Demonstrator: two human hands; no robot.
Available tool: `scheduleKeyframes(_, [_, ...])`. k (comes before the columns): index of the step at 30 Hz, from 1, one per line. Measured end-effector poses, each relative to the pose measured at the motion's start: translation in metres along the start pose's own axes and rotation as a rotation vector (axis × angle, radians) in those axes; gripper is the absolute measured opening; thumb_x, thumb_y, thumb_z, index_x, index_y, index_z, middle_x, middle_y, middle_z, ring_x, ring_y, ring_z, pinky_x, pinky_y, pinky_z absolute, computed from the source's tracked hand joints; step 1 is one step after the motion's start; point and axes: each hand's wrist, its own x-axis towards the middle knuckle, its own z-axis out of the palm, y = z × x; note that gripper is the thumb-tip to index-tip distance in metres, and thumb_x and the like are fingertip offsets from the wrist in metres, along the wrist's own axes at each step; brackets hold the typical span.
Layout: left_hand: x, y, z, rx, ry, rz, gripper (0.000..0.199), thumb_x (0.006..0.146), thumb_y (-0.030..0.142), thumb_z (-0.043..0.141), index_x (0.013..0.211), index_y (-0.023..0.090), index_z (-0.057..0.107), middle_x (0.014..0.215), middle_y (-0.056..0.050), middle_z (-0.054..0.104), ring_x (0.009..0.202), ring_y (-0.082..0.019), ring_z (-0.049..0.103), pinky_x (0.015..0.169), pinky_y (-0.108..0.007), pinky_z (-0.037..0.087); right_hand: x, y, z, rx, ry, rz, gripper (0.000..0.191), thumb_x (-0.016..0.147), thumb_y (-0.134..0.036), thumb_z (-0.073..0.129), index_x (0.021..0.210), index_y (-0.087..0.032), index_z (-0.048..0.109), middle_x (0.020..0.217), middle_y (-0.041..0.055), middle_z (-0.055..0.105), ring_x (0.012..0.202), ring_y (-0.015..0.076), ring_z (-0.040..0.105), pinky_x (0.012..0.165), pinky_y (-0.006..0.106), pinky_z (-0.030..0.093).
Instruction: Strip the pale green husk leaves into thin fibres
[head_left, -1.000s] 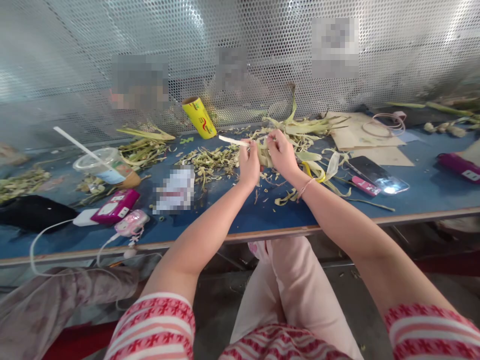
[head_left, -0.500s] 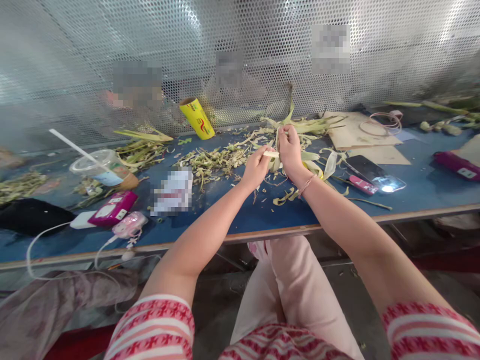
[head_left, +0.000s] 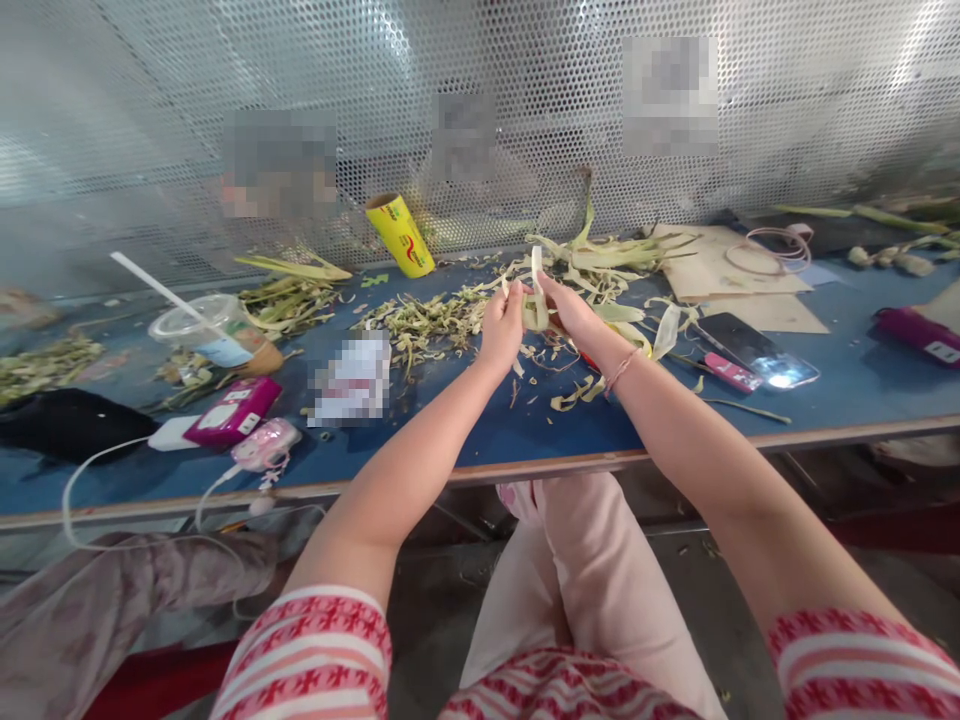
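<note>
A pale, flat plant strip, bent into a loop with one end sticking up, is held between my hands above the table. My left hand pinches its left side, fingers closed. On its other side my right hand grips it with thumb and fingers; part of the grip is hidden. Behind and left of my hands lies a heap of shredded plant bits. Longer pale leaves and stalks rest just beyond my right hand. Under my right wrist shows a red object, mostly covered.
A yellow tube stands tilted near the perforated metal screen. To the left are a plastic cup with a straw, a purple box and a white cable. A phone and brown sheets lie right.
My hands have come slightly lower and left, away from the long leaves. The strip, earlier pointing sideways, now shows a loop with an upright end.
</note>
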Motion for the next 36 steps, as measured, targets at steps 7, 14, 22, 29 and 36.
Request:
scheduleKeyframes(7, [0.0, -0.001, 0.0, 0.042, 0.039, 0.061, 0.052, 0.087, 0.07, 0.049, 0.08, 0.02, 0.063, 0.052, 0.004, 0.043, 0.044, -0.008, 0.044, 0.047, -0.023, 0.034, -0.001, -0.006, 0.003, 0.01, 0.059, -0.103, 0.034, 0.089, -0.044, 0.063, 0.066, -0.019, 0.053, 0.059, -0.0048, 0.044, 0.054, 0.0091, 0.042, 0.054, 0.025, 0.036])
scheduleKeyframes(14, [-0.008, 0.016, 0.003, 0.029, -0.064, 0.045, 0.049, 0.083, 0.068, 0.056, 0.082, 0.019, 0.063, 0.049, 0.006, 0.043, 0.038, -0.006, 0.041, 0.044, -0.023, 0.03, 0.003, -0.004, -0.002, -0.223, 0.297, -0.407, 0.036, 0.094, -0.037, 0.051, 0.063, -0.02, 0.045, 0.062, -0.0038, 0.04, 0.063, 0.0107, 0.04, 0.063, 0.027, 0.034])
scheduleKeyframes(22, [-0.016, 0.017, 0.008, 0.097, -0.289, 0.147, 0.056, 0.086, 0.074, 0.042, 0.081, 0.021, 0.06, 0.039, 0.008, 0.037, 0.033, -0.008, 0.037, 0.042, -0.023, 0.029, 0.01, -0.001, -0.015, -0.195, 0.488, -0.394, 0.034, 0.097, -0.043, 0.042, 0.072, -0.022, 0.053, 0.066, -0.0012, 0.042, 0.071, 0.0158, 0.049, 0.073, 0.032, 0.046])
scheduleKeyframes(29, [-0.01, 0.012, 0.005, 0.092, -0.219, 0.124, 0.053, 0.09, 0.071, 0.04, 0.081, 0.021, 0.057, 0.041, 0.008, 0.037, 0.035, -0.007, 0.036, 0.042, -0.023, 0.029, 0.005, -0.001, -0.008, -0.121, 0.366, -0.323, 0.043, 0.095, -0.058, 0.04, 0.071, -0.023, 0.048, 0.066, -0.0025, 0.038, 0.066, 0.0152, 0.044, 0.071, 0.032, 0.042])
scheduleKeyframes(36, [-0.008, 0.014, 0.001, 0.025, -0.027, -0.001, 0.045, 0.085, 0.065, 0.057, 0.081, 0.02, 0.06, 0.049, 0.005, 0.039, 0.04, -0.008, 0.041, 0.046, -0.025, 0.031, -0.003, -0.008, 0.006, -0.1, 0.134, -0.261, 0.037, 0.09, -0.052, 0.056, 0.07, -0.023, 0.046, 0.062, -0.0049, 0.036, 0.058, 0.0105, 0.035, 0.057, 0.026, 0.032])
